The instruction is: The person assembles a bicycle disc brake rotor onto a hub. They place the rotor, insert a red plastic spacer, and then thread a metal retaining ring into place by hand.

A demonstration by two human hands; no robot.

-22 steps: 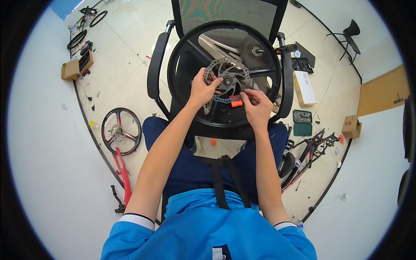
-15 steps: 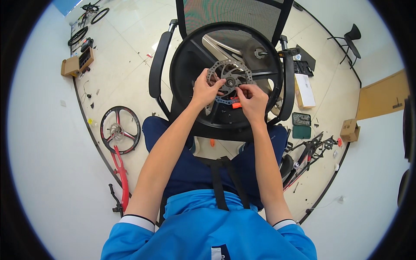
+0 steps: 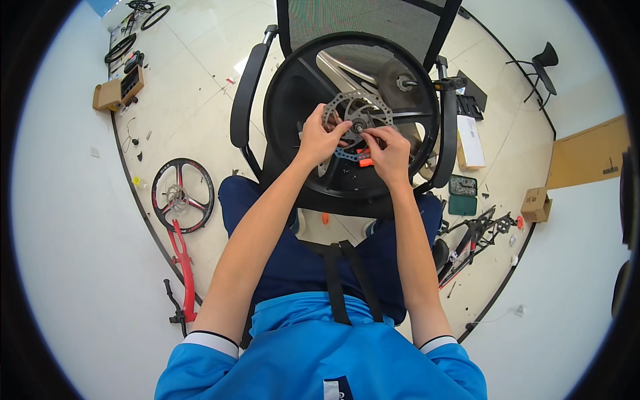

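A drilled metal brake disc [image 3: 381,108] lies tilted over a large black spoked wheel [image 3: 280,143], which rests on an office chair's seat in front of me. My left hand [image 3: 321,137] grips the disc at its left side, thumb on top next to the hub [image 3: 359,127]. Pinched together, the fingertips of my right hand [image 3: 388,150] are at the hub's axle end; whatever small part they hold is hidden. Just below the disc sits an orange-red piece [image 3: 365,162], with small dark bits near it on the wheel. Behind, a silver metal part [image 3: 333,72] leans inside the rim.
Armrests [image 3: 248,93] flank the wheel. On the floor at left are a three-spoked wheel [image 3: 208,193] and a red frame [image 3: 187,267]. A green case [image 3: 463,204], a white box [image 3: 470,143] and a dark bike frame [image 3: 470,243] lie at right.
My right fingertips have moved slightly closer to the axle end at the hub. The left hand keeps its hold on the disc. The whole view has shifted a little.
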